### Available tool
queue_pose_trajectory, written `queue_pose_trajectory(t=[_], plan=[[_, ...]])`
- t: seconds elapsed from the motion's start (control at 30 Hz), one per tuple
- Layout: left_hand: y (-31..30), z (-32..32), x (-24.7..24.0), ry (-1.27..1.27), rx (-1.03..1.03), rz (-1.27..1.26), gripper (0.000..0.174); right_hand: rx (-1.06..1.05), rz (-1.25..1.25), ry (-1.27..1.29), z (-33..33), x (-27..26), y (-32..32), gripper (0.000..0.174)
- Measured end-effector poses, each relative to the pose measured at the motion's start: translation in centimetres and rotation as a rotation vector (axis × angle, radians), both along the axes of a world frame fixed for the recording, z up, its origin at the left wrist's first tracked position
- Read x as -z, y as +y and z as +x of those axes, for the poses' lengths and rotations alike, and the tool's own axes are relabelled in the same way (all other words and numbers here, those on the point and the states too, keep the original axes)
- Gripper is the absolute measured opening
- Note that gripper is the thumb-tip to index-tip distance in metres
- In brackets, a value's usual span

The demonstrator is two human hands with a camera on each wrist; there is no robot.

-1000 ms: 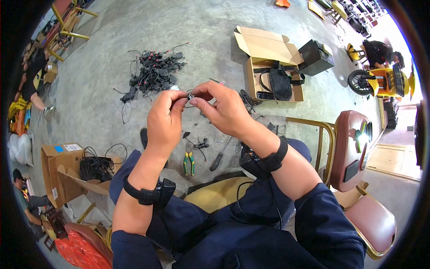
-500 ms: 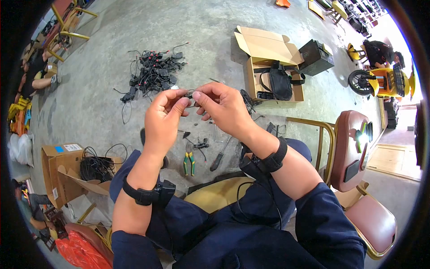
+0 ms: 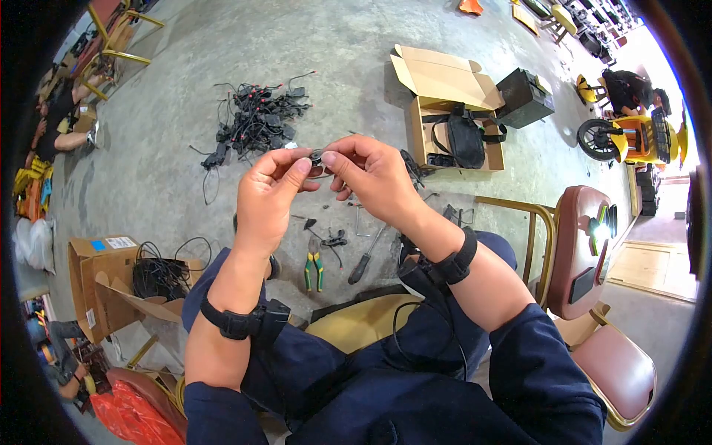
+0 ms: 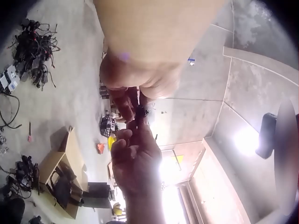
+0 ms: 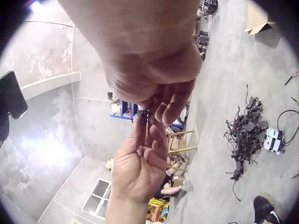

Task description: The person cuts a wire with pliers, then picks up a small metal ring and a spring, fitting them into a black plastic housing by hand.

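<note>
Between the fingertips of both hands is a small dark part (image 3: pixel 317 158), with a light glint on it; its kind cannot be told. My left hand (image 3: pixel 265 194) pinches it from the left between thumb and forefinger. From the right, my right hand (image 3: pixel 374 178) pinches it the same way, the two thumbs close together. In the left wrist view the dark part (image 4: pixel 141 112) shows at the meeting fingertips. Below the hands on the floor lie green-and-yellow pliers (image 3: pixel 314 271), a screwdriver (image 3: pixel 363 261) and a short piece of black cable with connectors (image 3: pixel 334 239).
Beyond the hands lies a heap of black cabled modules (image 3: pixel 259 119). An open cardboard box (image 3: pixel 417 137) holds a black bag (image 3: pixel 466 137). Another carton (image 3: pixel 93 297) with cables stands at left. A chair (image 3: pixel 582 252) is close on the right; a person crouches by a yellow scooter (image 3: pixel 638 144).
Both hands have turned a little, and the thumbs have moved onto the small part, which stays between the fingertips. The left hand has shifted slightly left. At far left, other people have moved.
</note>
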State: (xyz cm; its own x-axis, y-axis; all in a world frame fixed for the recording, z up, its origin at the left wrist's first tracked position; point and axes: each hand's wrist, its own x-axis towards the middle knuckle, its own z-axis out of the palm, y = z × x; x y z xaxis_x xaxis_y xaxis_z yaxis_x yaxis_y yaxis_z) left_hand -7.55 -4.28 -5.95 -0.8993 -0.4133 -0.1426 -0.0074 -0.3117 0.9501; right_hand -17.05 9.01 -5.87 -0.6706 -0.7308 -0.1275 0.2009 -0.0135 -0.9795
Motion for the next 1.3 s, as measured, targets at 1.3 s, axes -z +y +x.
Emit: queue_pose_trajectory(t=[1.3], plan=[[0.4,-0.3,-0.5,0.152,-0.120,-1.050,0.006,0.055,0.079,0.012,0.9,-1.2,0.2,0.019]])
